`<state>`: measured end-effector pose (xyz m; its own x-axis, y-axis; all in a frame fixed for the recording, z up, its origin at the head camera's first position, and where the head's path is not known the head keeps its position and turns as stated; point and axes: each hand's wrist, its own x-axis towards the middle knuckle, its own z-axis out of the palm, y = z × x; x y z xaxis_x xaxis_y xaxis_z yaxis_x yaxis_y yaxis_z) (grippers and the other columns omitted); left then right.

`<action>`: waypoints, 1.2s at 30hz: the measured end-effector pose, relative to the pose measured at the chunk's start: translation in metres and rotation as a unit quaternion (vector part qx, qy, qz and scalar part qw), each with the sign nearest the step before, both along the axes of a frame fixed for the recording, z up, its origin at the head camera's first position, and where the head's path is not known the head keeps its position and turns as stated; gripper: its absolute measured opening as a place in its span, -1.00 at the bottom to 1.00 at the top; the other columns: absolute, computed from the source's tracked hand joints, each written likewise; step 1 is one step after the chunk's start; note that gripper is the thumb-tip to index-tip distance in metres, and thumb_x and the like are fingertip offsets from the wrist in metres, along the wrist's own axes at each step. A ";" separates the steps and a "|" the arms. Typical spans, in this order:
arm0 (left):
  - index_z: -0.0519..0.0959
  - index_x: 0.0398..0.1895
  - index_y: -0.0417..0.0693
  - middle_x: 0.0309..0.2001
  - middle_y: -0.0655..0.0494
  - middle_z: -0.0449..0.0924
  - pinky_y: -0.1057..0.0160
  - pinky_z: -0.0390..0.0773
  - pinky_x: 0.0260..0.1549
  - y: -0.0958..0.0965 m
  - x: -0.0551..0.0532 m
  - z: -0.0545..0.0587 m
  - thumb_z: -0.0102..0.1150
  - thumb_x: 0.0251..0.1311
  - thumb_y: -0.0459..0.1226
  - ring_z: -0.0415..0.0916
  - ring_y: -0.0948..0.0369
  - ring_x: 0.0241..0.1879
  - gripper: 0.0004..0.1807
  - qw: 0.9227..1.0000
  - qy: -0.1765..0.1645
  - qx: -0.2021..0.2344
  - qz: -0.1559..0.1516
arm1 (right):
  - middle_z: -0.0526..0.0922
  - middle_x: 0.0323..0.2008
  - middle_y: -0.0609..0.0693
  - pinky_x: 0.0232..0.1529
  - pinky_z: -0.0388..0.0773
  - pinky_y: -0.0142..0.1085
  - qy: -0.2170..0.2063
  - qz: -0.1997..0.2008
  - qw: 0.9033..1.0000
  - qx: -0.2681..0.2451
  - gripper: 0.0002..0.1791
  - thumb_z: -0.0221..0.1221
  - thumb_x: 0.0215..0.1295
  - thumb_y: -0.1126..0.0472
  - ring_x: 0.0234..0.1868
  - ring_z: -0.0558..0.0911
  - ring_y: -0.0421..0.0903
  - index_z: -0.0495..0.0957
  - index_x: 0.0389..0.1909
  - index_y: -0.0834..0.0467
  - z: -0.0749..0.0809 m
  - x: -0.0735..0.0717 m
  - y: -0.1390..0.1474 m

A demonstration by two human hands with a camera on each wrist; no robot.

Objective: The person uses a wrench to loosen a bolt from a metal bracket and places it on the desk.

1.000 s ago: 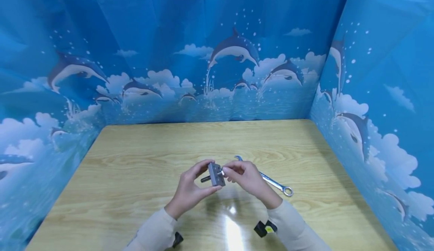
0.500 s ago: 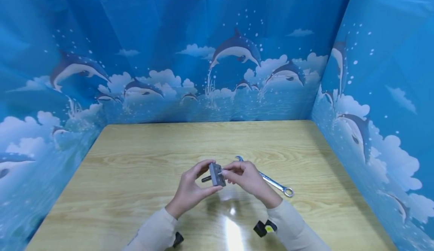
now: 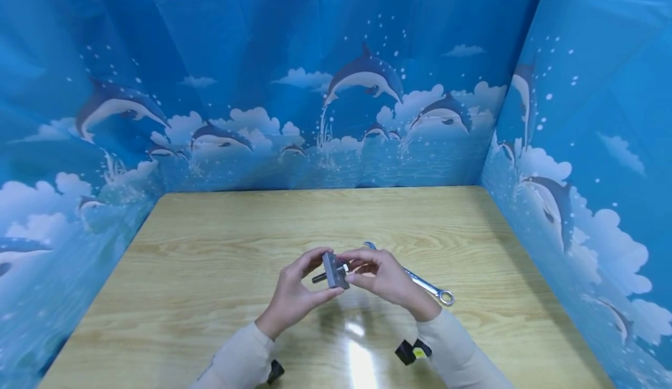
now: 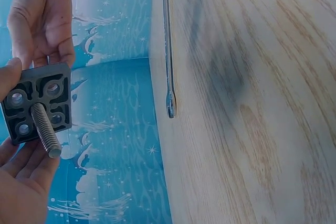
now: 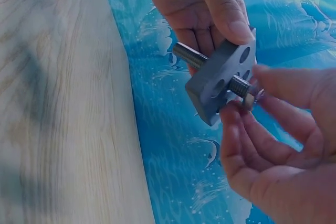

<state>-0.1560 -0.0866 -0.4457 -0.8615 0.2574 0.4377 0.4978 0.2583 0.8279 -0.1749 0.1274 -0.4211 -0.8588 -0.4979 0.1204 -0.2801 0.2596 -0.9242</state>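
My left hand [image 3: 295, 290] holds a grey square plate [image 3: 334, 270] by its edges, thumb on one side and fingers on the opposite one. In the left wrist view the plate has a hole near each corner, and a threaded bolt [image 4: 45, 130] sticks out of its middle. On the other face, the bolt's hex head [image 5: 252, 98] stands a short way off the plate, with thread showing between. My right hand [image 3: 385, 281] is spread around this head. Its thumb and forefinger stand apart, leaving the head visible between them; lower fingertips [image 5: 231, 113] are close to the plate.
A combination wrench [image 3: 427, 285] lies on the wooden table [image 3: 236, 225], partly hidden behind my right hand. Blue dolphin-printed curtains [image 3: 252, 86] stand along the back and sides. A small black device [image 3: 405, 352] shows by my right wrist.
The right thumb and forefinger were together at the bolt head and have spread apart, so the head shows again. The left hand and plate stay almost where they were.
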 end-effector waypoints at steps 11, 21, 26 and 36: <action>0.43 0.22 0.01 0.17 0.08 0.53 0.22 0.49 0.18 0.000 0.002 0.000 0.55 -0.23 -0.26 0.50 0.17 0.15 -0.20 1.000 0.005 -0.009 0.006 | 0.66 -0.45 0.01 -0.35 0.71 -0.14 -0.072 -0.081 0.994 0.010 -0.61 0.16 0.33 -0.03 -0.47 0.60 -0.13 0.64 -0.16 0.24 -0.004 0.001 -0.006; 0.43 0.22 -0.03 0.17 0.09 0.52 0.19 0.49 0.18 0.001 0.000 -0.003 0.55 -0.22 -0.24 0.51 0.16 0.14 -0.20 0.999 0.032 -0.009 -0.006 | 0.68 -0.38 0.10 -0.35 0.69 -0.27 -0.066 -0.076 0.995 0.006 -0.68 0.24 0.27 0.07 -0.41 0.62 -0.07 0.64 -0.15 0.25 -0.003 0.002 -0.006; 0.43 0.22 -0.02 0.16 0.11 0.53 0.20 0.49 0.19 0.001 0.000 -0.003 0.55 -0.21 -0.25 0.51 0.17 0.14 -0.20 1.000 0.026 -0.002 -0.011 | 0.68 -0.24 0.04 -0.27 0.66 -0.36 -0.030 -0.050 0.998 0.021 -0.68 0.24 0.27 0.13 -0.30 0.62 -0.08 0.61 -0.03 0.22 -0.001 0.003 -0.003; 0.43 0.22 -0.01 0.13 0.12 0.55 0.19 0.51 0.17 0.000 0.001 -0.002 0.55 -0.20 -0.24 0.53 0.16 0.12 -0.20 1.000 0.019 -0.003 -0.006 | 0.63 -0.02 0.04 -0.10 0.64 -0.32 0.021 -0.021 1.000 0.010 -0.68 0.22 0.26 0.31 -0.14 0.60 -0.08 0.60 0.04 0.12 -0.004 0.002 0.000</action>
